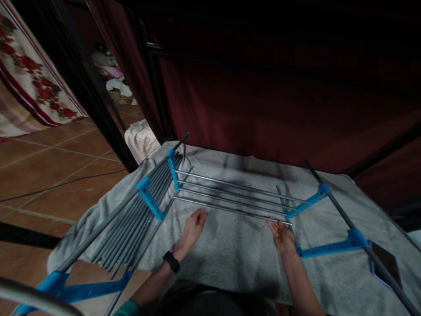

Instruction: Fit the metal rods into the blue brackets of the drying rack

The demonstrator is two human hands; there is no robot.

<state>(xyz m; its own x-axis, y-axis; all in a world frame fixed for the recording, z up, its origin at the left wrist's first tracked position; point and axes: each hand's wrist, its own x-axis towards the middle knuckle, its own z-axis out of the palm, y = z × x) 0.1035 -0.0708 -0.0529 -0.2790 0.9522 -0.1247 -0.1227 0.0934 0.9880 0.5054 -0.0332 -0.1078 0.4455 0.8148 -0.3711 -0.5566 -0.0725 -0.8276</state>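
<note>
A loose grey metal rod (226, 209) lies crosswise in front of me, its right end in the fingers of my right hand (283, 235). My left hand (194, 224) is just below the rod's left part, apart from it, with its fingers curled in and nothing visible in them. Beyond, several similar rods span between a blue plastic bracket (173, 170) on the left and another blue bracket (307, 202) on the right. Each bracket sits on a long side pole, the left pole (101, 228) and the right pole (342, 210).
Many loose rods (138, 219) lie in a bundle at the left on the grey blanket (237, 259). A phone (386, 263) rests beside the right pole. Dark red curtains (263, 109) hang behind, and a black post (98, 114) rises at the left above the tiled floor (49, 175).
</note>
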